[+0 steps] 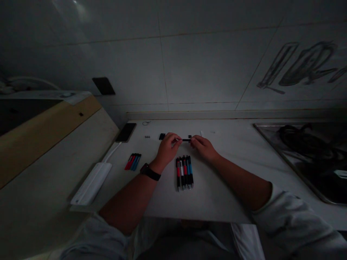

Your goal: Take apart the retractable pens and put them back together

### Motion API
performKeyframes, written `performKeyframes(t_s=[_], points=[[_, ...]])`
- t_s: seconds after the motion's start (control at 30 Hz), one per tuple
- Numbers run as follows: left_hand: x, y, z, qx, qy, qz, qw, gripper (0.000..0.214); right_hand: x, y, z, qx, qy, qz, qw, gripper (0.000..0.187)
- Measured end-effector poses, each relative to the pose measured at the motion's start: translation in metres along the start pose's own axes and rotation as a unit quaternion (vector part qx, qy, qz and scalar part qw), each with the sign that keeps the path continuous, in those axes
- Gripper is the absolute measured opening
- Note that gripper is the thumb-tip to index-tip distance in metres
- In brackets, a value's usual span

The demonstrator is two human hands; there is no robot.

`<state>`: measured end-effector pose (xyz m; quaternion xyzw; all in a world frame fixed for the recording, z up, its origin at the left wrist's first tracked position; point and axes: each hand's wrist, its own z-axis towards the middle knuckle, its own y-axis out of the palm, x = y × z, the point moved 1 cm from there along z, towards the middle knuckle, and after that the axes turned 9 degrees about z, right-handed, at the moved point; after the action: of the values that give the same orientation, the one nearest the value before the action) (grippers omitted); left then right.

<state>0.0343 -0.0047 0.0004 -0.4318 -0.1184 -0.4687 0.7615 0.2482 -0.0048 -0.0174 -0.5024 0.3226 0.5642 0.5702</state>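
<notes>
Dimly, I see the left hand [168,147] and right hand [203,146], both nearly closed, pinch a slim black tube [186,140]; metal-tipped pens [185,172] lie nearer, too dark to read.

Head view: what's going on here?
The person's left hand and right hand hold a short dark rod between them, over a white counter. Nearer the body, multicoloured pens lie side by side. Red and blue pieces lie left of the pens; small black pieces lie beside the left hand.
</notes>
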Motion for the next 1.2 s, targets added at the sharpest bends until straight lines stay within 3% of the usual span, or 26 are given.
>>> performKeyframes(t_s=[0.13,0.37,0.5,0.67,0.83,0.93,1.03,1.13,1.2], points=[[0.000,0.000,0.000,0.007,0.009,0.019,1.000,0.006,0.001,0.000,0.000,0.005,-0.012,0.017,1.000,0.027],[0.002,0.000,0.000,0.000,0.013,0.019,1.000,0.007,0.005,0.002,0.000,-0.031,0.007,0.023,0.999,0.035],[0.003,-0.001,0.000,0.001,0.008,0.014,1.000,0.005,0.004,0.003,0.000,-0.013,0.015,0.069,0.997,0.032],[0.004,0.002,-0.002,-0.003,-0.013,0.004,1.000,0.003,0.003,0.005,-0.001,-0.027,0.016,0.007,1.000,0.037],[0.003,0.006,-0.001,0.014,-0.096,-0.027,0.995,0.003,-0.001,0.002,-0.002,0.049,-0.032,-0.033,0.998,0.022],[0.000,-0.015,0.010,0.031,-0.115,-0.013,0.993,0.005,-0.002,0.001,-0.002,0.071,-0.042,-0.039,0.996,0.021],[-0.012,-0.057,0.028,0.030,-0.083,0.080,0.993,0.007,0.000,0.001,-0.002,0.065,-0.040,-0.045,0.996,0.022],[-0.039,-0.098,0.044,-0.031,-0.033,0.231,0.972,0.006,0.001,0.002,-0.002,0.057,-0.043,-0.055,0.996,0.022],[-0.063,-0.115,0.048,-0.088,-0.014,0.294,0.952,0.008,0.000,0.003,-0.002,0.049,-0.049,-0.061,0.996,0.022]])
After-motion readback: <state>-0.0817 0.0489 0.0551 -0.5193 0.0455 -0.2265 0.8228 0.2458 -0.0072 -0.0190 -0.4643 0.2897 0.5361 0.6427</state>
